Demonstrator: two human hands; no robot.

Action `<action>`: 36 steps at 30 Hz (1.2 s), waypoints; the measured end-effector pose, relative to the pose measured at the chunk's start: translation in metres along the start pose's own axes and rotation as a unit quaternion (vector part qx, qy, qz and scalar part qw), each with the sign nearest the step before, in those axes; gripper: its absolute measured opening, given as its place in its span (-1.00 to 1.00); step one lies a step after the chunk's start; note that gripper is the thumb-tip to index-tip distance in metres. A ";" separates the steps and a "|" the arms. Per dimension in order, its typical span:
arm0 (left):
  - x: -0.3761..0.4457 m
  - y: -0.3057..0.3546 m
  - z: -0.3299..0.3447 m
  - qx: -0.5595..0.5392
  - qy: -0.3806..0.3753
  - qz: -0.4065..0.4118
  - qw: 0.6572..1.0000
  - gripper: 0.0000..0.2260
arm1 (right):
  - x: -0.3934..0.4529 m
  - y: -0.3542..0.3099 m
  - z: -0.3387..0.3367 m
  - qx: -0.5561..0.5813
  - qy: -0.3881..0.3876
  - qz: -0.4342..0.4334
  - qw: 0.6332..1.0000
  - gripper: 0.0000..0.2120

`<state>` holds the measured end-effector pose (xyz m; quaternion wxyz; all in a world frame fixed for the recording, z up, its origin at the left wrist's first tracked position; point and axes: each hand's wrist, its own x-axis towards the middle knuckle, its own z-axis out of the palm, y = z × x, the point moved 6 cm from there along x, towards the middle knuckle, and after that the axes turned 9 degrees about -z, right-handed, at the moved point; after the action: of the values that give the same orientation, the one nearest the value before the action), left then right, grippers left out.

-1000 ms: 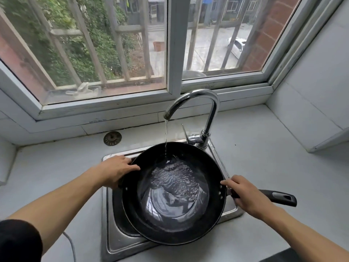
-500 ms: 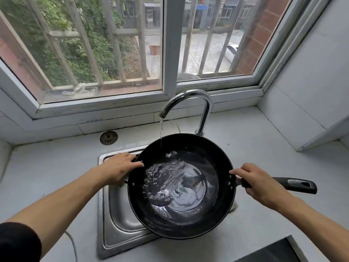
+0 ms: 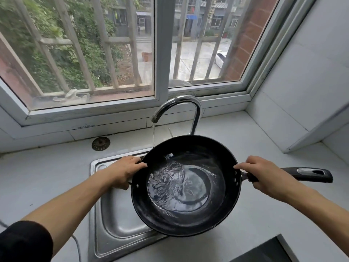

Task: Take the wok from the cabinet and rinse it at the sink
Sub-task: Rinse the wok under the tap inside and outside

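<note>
A black wok (image 3: 222, 210) with water swirling in its bottom hangs over the right part of the steel sink (image 3: 117, 220). My left hand (image 3: 125, 170) grips its left rim. My right hand (image 3: 264, 174) is closed around the base of the long black handle (image 3: 309, 173), which points right. The chrome faucet (image 3: 179, 104) arches above the wok's far rim, and a thin stream of water runs from its spout down at the wok's far left edge.
A round drain strainer (image 3: 100, 143) lies on the white counter behind the sink. A dark cooktop corner (image 3: 264, 252) shows at the bottom right. The window ledge (image 3: 113, 110) runs behind the faucet and a white tiled wall (image 3: 302, 82) stands at the right.
The wok has shifted right and off the sink's middle, so the stream now lands at its far left edge instead of well inside. Both hands kept their grips.
</note>
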<state>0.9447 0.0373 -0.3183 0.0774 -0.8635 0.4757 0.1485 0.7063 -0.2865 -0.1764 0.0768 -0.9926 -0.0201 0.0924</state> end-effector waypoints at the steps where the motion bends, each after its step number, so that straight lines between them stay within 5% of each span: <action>1: 0.002 0.002 -0.001 -0.002 0.003 0.001 1.000 -0.15 | -0.001 0.000 -0.003 -0.003 -0.007 0.003 1.000 -0.38; 16: 0.013 -0.001 -0.006 -0.064 0.051 0.016 0.997 -0.16 | -0.002 -0.028 -0.033 -0.045 -0.018 0.012 0.999 -0.38; 36: 0.016 0.008 -0.031 -0.076 0.149 -0.030 0.985 -0.25 | -0.024 -0.040 -0.028 -0.138 0.108 0.033 0.984 -0.23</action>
<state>0.9518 0.0117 -0.2945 -0.0554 -0.8934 0.4428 0.0515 0.6867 -0.2527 -0.1382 -0.0627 -0.9979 0.0088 -0.0168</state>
